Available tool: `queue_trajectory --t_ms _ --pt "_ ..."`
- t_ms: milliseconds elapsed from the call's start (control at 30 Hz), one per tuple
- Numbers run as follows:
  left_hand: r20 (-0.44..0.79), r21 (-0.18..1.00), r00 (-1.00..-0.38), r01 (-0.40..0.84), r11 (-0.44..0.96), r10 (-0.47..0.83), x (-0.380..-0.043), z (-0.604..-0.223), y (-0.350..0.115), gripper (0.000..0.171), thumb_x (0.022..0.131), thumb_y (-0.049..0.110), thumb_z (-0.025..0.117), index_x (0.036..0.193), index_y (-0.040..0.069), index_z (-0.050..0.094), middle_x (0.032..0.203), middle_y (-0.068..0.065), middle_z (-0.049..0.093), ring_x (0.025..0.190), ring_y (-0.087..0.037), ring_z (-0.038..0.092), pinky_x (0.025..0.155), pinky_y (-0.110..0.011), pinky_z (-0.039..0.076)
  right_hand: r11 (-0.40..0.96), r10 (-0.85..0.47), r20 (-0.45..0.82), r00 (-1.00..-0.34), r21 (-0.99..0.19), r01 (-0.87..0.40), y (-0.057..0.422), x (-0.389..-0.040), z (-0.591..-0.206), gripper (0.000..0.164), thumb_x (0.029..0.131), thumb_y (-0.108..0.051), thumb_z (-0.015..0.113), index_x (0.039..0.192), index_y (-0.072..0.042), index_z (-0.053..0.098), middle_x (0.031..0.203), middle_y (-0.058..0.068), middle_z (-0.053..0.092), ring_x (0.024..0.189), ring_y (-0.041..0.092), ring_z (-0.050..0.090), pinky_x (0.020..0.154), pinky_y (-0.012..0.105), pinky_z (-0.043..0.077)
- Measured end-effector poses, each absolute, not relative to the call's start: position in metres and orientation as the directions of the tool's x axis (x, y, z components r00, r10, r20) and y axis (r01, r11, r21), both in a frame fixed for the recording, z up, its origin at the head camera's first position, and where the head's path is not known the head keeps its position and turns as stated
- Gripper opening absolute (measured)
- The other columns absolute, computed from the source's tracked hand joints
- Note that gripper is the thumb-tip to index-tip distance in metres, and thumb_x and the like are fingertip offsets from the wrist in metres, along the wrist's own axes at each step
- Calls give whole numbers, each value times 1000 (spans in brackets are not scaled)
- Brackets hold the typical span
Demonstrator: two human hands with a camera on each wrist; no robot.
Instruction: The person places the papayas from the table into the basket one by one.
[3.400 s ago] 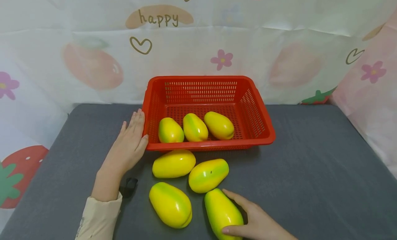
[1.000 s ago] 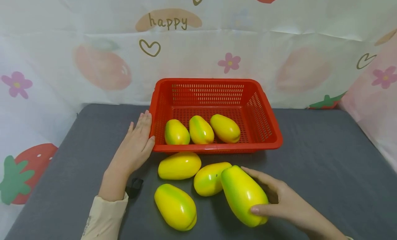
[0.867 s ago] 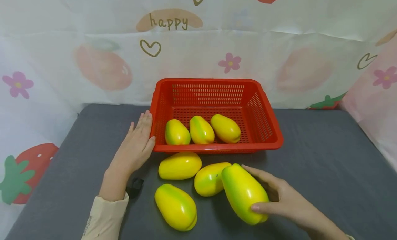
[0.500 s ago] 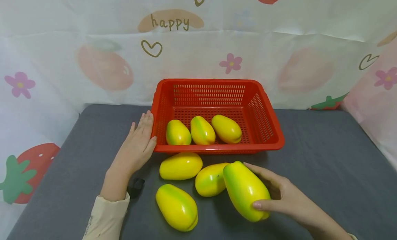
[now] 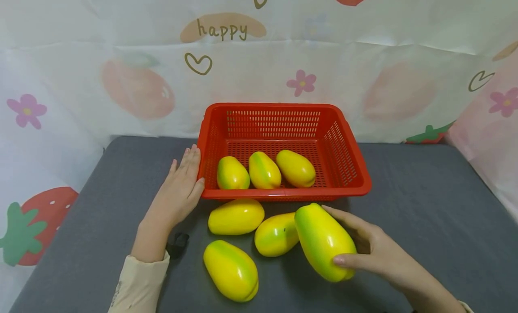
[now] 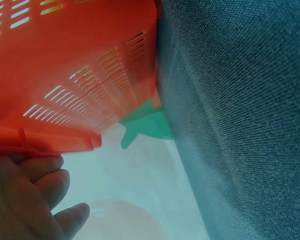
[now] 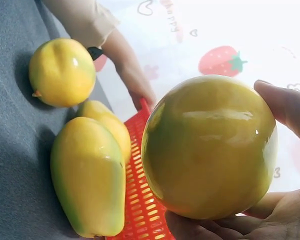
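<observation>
My right hand (image 5: 374,248) grips a glossy yellow-green papaya (image 5: 323,241) between thumb and fingers, lifted off the table. In the right wrist view that papaya (image 7: 210,150) hides some of my fingers. My left hand (image 5: 178,187) lies with straight fingers against the left side of a red plastic basket (image 5: 283,194). From the left wrist, fingertips (image 6: 55,185) touch its rim. Inside the basket, along the front, rest three papayas (image 5: 265,170). Three others lie on the table in front: one by the basket (image 5: 236,217), one partly behind the held papaya (image 5: 275,235), and one nearer (image 5: 231,271).
The table has a grey cloth (image 5: 421,205). Behind it hangs a pale curtain (image 5: 251,74) printed with fruit, hearts and flowers. A small black object (image 5: 177,244) sits at my left wrist.
My right hand has raised the papaya off the table and carried it forward and slightly right. The left hand stays against the basket. The head view has shifted a little.
</observation>
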State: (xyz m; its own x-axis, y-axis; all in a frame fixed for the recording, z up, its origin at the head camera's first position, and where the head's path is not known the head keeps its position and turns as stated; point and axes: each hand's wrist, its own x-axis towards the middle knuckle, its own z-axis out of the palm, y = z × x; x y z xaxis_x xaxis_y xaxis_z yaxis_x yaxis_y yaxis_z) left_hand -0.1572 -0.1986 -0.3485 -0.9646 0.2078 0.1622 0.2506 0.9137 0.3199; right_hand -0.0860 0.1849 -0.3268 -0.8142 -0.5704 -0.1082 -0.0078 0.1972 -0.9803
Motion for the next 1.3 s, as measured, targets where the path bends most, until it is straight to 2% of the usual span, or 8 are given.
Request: queue_trajectory --t_ms 300,667,1300 --pt "148 319 -966 250 914 213 -158 -348 -198 66 97 23 35 150 0 3 157 -15 4 144 -30 4 113 -52 5 144 -596 -28 -802 -987 -73 188 -95 -319 64 89 -5 59 147 -11 33 138 15 44 106 26 54 82 34 52" --pt "145 326 -967 245 913 208 -157 -347 -198 65 98 23 35 150 1 3 157 -14 4 144 -29 4 114 -51 4 153 -575 47 -817 -974 -164 189 -113 -313 63 89 -3 58 146 -9 33 136 12 45 107 25 53 82 33 53" --pt "151 324 -966 250 913 210 -157 -348 -198 65 98 23 33 150 1 3 157 -14 4 144 -30 4 114 -51 3 204 -537 30 -843 -965 -164 186 -133 -306 64 89 -9 60 147 -9 32 135 15 43 108 26 50 83 31 51"
